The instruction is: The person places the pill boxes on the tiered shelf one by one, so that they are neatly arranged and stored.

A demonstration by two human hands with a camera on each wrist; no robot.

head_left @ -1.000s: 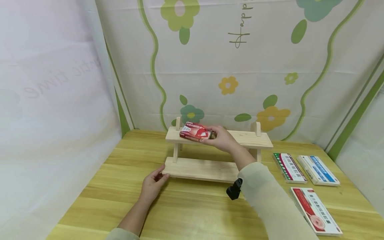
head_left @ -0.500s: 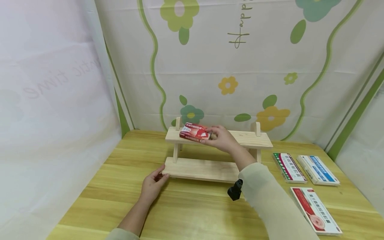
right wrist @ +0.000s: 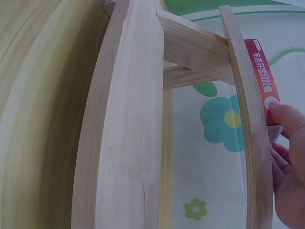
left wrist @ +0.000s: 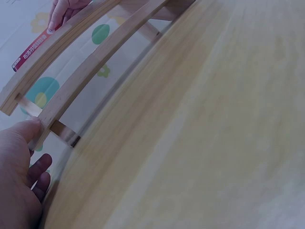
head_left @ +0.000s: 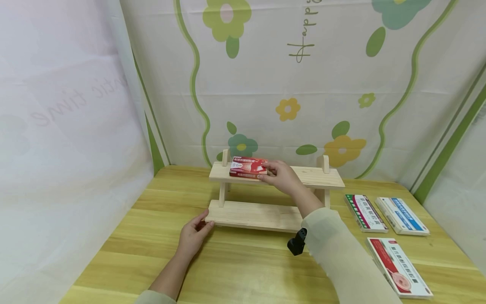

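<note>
A red and white medicine box (head_left: 246,167) lies flat on the left part of the upper board of a two-tier wooden shelf (head_left: 254,214). My right hand (head_left: 284,179) pinches the box by its right end, thumb on the front side in the right wrist view, where the red box (right wrist: 261,71) shows its printed edge. At the lower board's left end, my left hand (head_left: 193,237) grips the corner. The left wrist view shows that hand (left wrist: 19,176) with its thumb against the board end and fingers curled beside it.
Right of the shelf lie a green-and-white medicine box (head_left: 366,213) and a blue-and-white one (head_left: 403,216). Nearer stands a flat red-and-white box (head_left: 399,268) on the wooden table (head_left: 243,270). A flowered cloth (head_left: 247,84) hangs behind the shelf.
The medicine box has turned slightly and moved a little right, now lying more in line with the upper board. My right hand still holds it. The left hand stays in place.
</note>
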